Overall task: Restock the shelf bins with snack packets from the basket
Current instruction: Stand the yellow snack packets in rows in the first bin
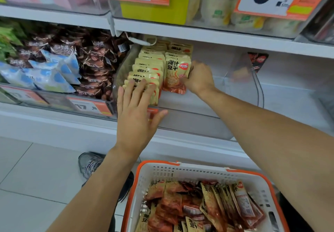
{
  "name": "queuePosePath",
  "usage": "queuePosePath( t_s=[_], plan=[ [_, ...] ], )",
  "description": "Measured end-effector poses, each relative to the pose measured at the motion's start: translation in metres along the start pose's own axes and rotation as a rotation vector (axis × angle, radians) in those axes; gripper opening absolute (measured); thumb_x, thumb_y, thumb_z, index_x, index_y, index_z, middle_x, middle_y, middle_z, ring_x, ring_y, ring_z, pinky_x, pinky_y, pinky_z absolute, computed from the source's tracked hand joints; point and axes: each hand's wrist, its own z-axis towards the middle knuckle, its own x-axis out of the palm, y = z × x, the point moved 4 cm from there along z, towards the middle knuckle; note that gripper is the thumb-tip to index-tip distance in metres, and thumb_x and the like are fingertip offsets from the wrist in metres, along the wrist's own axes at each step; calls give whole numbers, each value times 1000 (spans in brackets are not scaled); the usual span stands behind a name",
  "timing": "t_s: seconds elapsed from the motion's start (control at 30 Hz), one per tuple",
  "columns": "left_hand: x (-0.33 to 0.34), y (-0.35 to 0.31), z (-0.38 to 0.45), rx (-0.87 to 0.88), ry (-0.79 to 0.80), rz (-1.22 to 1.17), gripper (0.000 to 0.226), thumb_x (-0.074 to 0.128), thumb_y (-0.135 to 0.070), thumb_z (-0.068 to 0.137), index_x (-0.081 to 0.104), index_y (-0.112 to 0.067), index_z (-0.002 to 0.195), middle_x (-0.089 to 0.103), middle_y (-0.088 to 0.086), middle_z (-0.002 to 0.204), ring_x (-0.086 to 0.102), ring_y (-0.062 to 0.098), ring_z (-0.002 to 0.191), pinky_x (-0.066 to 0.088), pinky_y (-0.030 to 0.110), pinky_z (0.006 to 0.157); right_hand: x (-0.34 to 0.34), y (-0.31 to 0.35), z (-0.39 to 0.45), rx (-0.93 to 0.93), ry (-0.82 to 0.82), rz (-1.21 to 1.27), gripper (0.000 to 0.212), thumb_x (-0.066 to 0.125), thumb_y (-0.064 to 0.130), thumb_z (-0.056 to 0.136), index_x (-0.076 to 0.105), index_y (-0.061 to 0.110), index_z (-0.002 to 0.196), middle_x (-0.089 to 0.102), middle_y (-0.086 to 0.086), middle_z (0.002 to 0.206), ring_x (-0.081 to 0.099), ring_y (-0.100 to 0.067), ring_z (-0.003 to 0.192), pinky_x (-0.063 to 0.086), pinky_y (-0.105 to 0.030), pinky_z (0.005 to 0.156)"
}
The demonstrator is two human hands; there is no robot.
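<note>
Taking the clear bin [207,117] as landmark: basket [198,170] sits below its front lip, well apart, full of packets [213,206]. Inside the bin, left row [144,72] and right row [178,60] stand upright, running front to back. Left hand [137,112], fingers spread flat, presses the left row's front. Right hand [198,79] grips the right row's front packet [176,76]; likely nearer for squaring that row.

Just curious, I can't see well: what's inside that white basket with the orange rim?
The basket holds a loose heap of snack packets, beige and red, some flat, some on edge. The packets hide the basket's floor, so anything beneath them cannot be seen.
</note>
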Motion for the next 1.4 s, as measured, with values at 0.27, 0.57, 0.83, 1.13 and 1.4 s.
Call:
queuePosePath(
  t_s=[0.27, 0.57, 0.83, 1.13, 1.4],
  plan=[
    [3, -5, -5, 0, -5, 55, 65, 55, -53, 95, 47, -10, 143, 40, 11, 154, 19, 35, 150, 10, 55, 122, 8, -4, -2, 98, -53, 49, 43, 76, 26, 82, 52, 9, 112, 66, -9, 104, 63, -27, 99, 40, -26, 70],
    [-5, -17, -9, -3, -106, -20, 61, 64, -40, 89, 50, -7, 139, 40, 15, 153, 23, 35, 149, 16, 53, 121, -49, 3, -35, -35, -164, 132, 34, 74, 19, 83, 57, 10, 111, 62, 0, 95, 62, -21, 90, 48, -27, 76],
    [26, -78, -77, -49, -23, -349, 25, 61, -9, 86, 60, -7, 111, 56, 7, 114, 52, 24, 105, 41, 33, 91, -80, -17, -198, -395, -244, 340, 11, 67, 2, 86, 59, 9, 90, 57, -1, 85, 54, -17, 73, 46, -26, 63],
    [128, -65, -282, -265, 999, -57, 30, 51, -37, 88, 58, -22, 112, 54, -1, 115, 54, 26, 109, 45, 44, 92, 44, -176, -320, 134, 916, -160, 18, 59, 27, 94, 63, 11, 102, 65, -4, 98, 62, -26, 95, 49, -34, 77],
    [133, -81, -322, -326, 1130, 29, 46, 55, -57, 90, 58, -29, 126, 38, -2, 138, 28, 20, 135, 23, 38, 111, 97, -211, -406, 507, 914, -44, 36, 69, 45, 83, 60, 11, 75, 67, -9, 79, 64, -25, 77, 50, -36, 66]
  ],
)
